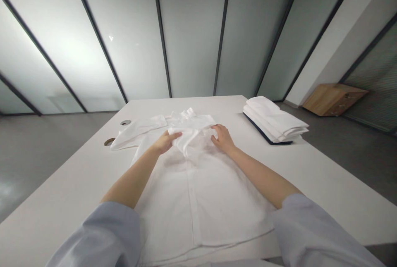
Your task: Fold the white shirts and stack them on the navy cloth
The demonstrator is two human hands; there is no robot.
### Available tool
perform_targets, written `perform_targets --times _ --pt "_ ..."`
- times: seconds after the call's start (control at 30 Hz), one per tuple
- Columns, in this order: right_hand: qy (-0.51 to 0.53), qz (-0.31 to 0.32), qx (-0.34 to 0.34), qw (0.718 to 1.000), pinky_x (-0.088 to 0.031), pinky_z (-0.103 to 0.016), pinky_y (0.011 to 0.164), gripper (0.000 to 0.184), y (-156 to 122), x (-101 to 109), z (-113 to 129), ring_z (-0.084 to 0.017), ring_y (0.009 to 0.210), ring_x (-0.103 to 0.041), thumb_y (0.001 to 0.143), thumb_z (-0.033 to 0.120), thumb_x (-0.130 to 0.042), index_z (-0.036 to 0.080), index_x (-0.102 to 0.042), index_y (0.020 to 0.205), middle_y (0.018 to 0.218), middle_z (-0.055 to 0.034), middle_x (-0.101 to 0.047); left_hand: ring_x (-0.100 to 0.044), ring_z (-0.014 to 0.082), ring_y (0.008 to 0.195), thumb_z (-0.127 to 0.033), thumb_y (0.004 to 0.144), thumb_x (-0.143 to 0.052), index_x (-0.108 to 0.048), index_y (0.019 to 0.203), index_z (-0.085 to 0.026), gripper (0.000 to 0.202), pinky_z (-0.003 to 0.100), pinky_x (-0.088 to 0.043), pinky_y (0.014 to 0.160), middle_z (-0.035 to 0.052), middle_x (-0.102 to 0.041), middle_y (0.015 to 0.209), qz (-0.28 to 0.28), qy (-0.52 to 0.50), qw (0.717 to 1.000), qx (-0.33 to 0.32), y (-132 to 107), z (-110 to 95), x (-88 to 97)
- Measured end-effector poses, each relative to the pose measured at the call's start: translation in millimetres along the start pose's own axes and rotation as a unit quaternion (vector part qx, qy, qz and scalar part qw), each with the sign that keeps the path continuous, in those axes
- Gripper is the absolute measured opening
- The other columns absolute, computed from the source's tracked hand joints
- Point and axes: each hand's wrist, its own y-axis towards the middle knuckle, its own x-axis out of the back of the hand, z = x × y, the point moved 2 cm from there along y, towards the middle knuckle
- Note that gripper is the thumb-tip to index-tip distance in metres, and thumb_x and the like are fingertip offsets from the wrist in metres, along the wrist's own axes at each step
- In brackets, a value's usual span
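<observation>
A white shirt (214,201) lies spread on the table, its hem toward me and one sleeve (139,130) stretched out to the left. Its front placket runs down the middle. My left hand (166,142) pinches a gathered fold of the shirt's upper front, thumb on top. On the other side of that fold my right hand (222,138) touches the cloth with curled fingers and the thumb bent in. Part of its fingertips is hidden in the sheer fabric. The shirt's collar end (182,114) is crumpled beyond both hands.
On the right of the white table (310,176) a stack of folded white garments (273,118) rests on a dark flat board (260,130). Two round cable holes (125,122) sit near the left edge. A wooden drawer cabinet (335,98) stands beyond, by frosted glass panels (192,31).
</observation>
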Motion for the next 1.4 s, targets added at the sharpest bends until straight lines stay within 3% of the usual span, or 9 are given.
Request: perform_targets --times 0.17,0.3,0.47,0.67,0.93,1.03,1.17,1.3,1.4 --pt "-0.099 0.043 -0.184 0.977 -0.041 -0.038 0.091 0.043 1 9 -24 -0.030 0.111 -0.053 0.083 0.032 -0.057 0.015 -0.045 0.120 0.119 -0.0172 -0.056 -0.067 0.0298 0.095 -0.038 0.059 -0.080 -0.064 0.113 -0.014 0.061 0.038 -0.053 0.083 0.0133 -0.071 0.104 0.072 0.048 0.990 0.110 -15 -26 34.1" --pt "-0.080 0.042 -0.277 0.957 -0.045 -0.033 0.079 0.051 0 11 -36 -0.026 0.101 -0.060 0.085 0.042 -0.058 0.017 -0.041 0.125 0.113 -0.0144 -0.060 -0.068 0.0270 0.091 -0.035 0.058 -0.081 -0.070 0.095 -0.017 0.042 0.035 -0.053 0.079 0.0093 -0.073 0.096 0.140 0.125 0.956 0.225 -30 -16 44.1" --pt "-0.139 0.046 -0.234 0.961 -0.044 -0.031 0.078 0.046 5 17 -38 -0.027 0.111 -0.055 0.084 0.031 -0.058 0.020 -0.048 0.128 0.124 -0.0148 -0.056 -0.067 0.0267 0.094 -0.036 0.057 -0.081 -0.070 0.097 -0.020 0.044 0.034 -0.053 0.080 0.0072 -0.073 0.100 0.137 0.117 0.951 0.252 -35 12 43.8" --pt "-0.091 0.106 -0.283 0.949 -0.044 -0.028 0.074 0.026 9 18 -52 -0.023 0.097 -0.062 0.086 0.022 -0.048 0.024 -0.066 0.105 0.105 -0.0079 -0.069 -0.065 0.0269 0.101 -0.042 0.061 -0.077 -0.065 0.108 -0.017 0.054 0.037 -0.052 0.085 0.0106 -0.071 0.107 0.009 0.036 0.979 0.199 -33 7 48.1" --pt "-0.027 0.117 -0.226 0.967 -0.044 -0.027 0.081 0.028 11 8 -75 -0.022 0.103 -0.061 0.083 0.018 -0.051 0.020 -0.068 0.105 0.112 -0.0085 -0.069 -0.064 0.0194 0.066 -0.039 0.056 -0.081 -0.067 0.081 -0.019 0.035 0.026 -0.049 0.058 0.0022 -0.068 0.070 0.142 0.248 0.900 0.329 -38 6 59.0" --pt "0.061 0.151 -0.179 0.970 -0.043 -0.023 0.085 0.035 16 10 -82 -0.019 0.104 -0.061 0.077 0.008 -0.050 0.016 -0.068 0.105 0.115 -0.0086 -0.068 -0.061 0.0169 0.060 -0.050 0.064 -0.073 -0.065 0.078 -0.018 0.036 0.026 -0.047 0.056 0.0026 -0.065 0.067 0.140 0.277 0.907 0.284 -25 17 60.9" --pt "0.157 0.111 -0.273 0.943 -0.045 -0.021 0.082 0.049 21 17 -92 -0.016 0.100 -0.063 0.073 0.002 -0.043 0.012 -0.063 0.117 0.117 -0.0094 -0.067 -0.062 0.0172 0.068 -0.049 0.071 -0.065 -0.063 0.096 -0.018 0.040 0.029 -0.049 0.065 0.0059 -0.068 0.083 0.020 0.325 0.935 0.141 6 33 55.2" --pt "0.156 0.013 -0.295 0.942 -0.046 -0.023 0.084 0.041 25 22 -86 -0.016 0.100 -0.062 0.080 0.009 -0.038 0.011 -0.062 0.114 0.114 -0.0099 -0.068 -0.064 0.0221 0.085 -0.041 0.077 -0.057 -0.065 0.102 -0.018 0.035 0.031 -0.048 0.077 0.0099 -0.069 0.100 0.032 0.488 0.872 0.037 36 41 28.6" --pt "0.099 0.026 -0.230 0.968 -0.045 -0.024 0.088 0.035 31 16 -67 -0.017 0.100 -0.062 0.084 0.016 -0.041 0.013 -0.065 0.109 0.111 -0.0090 -0.068 -0.063 0.0256 0.098 -0.041 0.084 -0.048 -0.068 0.100 -0.017 0.035 0.032 -0.046 0.085 0.0122 -0.069 0.105 0.050 0.580 0.812 0.052 56 40 4.6"
